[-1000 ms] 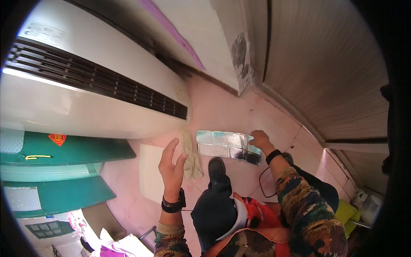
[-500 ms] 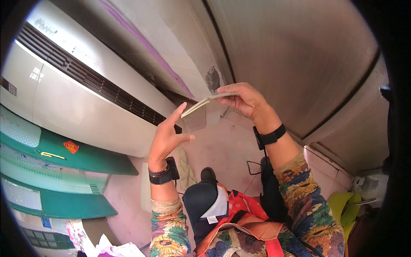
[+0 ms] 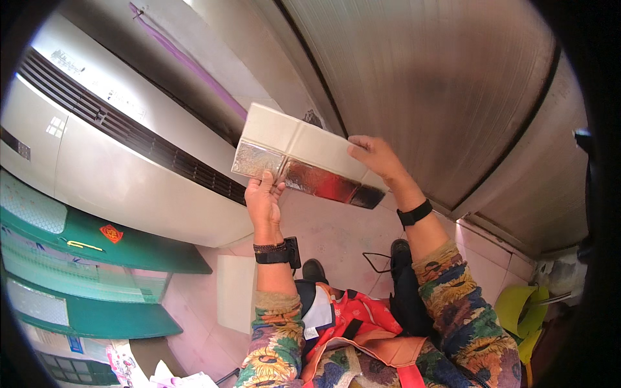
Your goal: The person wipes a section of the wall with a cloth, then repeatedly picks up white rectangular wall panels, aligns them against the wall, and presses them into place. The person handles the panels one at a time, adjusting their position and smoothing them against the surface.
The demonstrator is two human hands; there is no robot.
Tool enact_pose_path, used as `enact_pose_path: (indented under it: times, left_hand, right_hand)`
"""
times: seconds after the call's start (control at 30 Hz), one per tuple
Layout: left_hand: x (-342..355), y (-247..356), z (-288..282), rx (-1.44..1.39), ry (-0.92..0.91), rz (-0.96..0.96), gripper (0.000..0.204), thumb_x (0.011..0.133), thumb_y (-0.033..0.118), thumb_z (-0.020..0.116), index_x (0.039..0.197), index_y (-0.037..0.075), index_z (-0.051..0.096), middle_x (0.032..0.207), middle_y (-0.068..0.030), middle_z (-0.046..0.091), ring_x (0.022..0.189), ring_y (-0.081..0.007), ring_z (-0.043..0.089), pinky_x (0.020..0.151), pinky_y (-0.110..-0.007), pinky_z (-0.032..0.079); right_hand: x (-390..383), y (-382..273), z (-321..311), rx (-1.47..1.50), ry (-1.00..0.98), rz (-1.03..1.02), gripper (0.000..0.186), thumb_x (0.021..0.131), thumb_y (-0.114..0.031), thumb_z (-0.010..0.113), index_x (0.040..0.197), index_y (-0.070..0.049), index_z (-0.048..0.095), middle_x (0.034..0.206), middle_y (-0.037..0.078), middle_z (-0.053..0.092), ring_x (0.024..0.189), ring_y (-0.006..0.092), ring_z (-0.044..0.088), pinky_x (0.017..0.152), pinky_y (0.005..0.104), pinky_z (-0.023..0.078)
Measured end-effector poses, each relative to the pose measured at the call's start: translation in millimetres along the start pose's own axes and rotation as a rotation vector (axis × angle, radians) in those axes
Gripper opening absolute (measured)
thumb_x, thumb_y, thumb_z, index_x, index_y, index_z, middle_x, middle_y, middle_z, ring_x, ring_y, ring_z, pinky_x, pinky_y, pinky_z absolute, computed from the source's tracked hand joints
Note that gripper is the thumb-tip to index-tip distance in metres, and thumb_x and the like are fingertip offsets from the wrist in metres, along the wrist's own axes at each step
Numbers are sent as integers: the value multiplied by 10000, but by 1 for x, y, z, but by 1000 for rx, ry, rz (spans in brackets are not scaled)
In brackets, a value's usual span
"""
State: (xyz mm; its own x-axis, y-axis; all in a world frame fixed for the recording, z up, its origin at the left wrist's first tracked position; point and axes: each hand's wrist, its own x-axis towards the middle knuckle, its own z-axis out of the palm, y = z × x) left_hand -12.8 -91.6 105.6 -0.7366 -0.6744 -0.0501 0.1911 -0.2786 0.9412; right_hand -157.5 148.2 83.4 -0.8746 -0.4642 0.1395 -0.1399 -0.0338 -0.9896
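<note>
A wide cream-white folding holder (image 3: pixel 314 143) is spread out in front of me, tilted down to the right. It has a crease across its width and a shiny, see-through or mirror-like strip (image 3: pixel 320 180) along its lower edge. My left hand (image 3: pixel 264 204) pinches that lower edge near the left end, thumb on the shiny face and fingers partly behind. At the right end my right hand (image 3: pixel 380 160) grips the holder, with some fingers hidden behind it. Both wrists wear black bands, and the left also has a beaded bracelet (image 3: pixel 269 248).
A large white appliance with a dark vent grille (image 3: pixel 123 143) runs along the left. Below it are green-edged shelves (image 3: pixel 103 249). Grey panels (image 3: pixel 440 84) line the right, past a purple cord (image 3: pixel 187 61). A yellow-green plastic item (image 3: pixel 521 310) stands lower right on pink tiles (image 3: pixel 323 223).
The holder has turned from nearly edge-on to show its broad face, and its left part has unfolded. My left hand has moved right and closed its thumb onto the lower edge.
</note>
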Motion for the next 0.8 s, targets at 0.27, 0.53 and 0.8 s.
enact_pose_path:
  times: [0.27, 0.53, 0.8]
  left_hand:
    - [23, -40, -15, -281, -109, -90, 574, 963, 169, 681, 1427, -30, 408, 1227, -126, 628, 1087, -249, 639, 818, -329, 532]
    - [-23, -54, 39, 13, -96, -274, 995, 837, 215, 827, 1524, 193, 107, 1398, -117, 463, 1299, -329, 468, 950, -678, 398]
    - [-12, -57, 29, -255, -71, -287, 536, 944, 87, 668, 1399, -59, 425, 1344, -182, 549, 1210, -312, 562, 1041, -439, 480]
  right_hand:
    - [2, 16, 6, -174, -50, -34, 236, 885, -210, 670, 975, 5, 705, 804, 71, 698, 749, 122, 620, 702, 304, 488]
    - [-10, -9, 34, -155, -155, -62, 208, 885, -191, 671, 974, -5, 699, 800, 69, 672, 760, 117, 603, 719, 297, 483]
    - [-4, -4, 12, 90, -24, 53, 184, 935, -162, 651, 1010, 1, 693, 878, -19, 653, 800, 78, 572, 728, 253, 465]
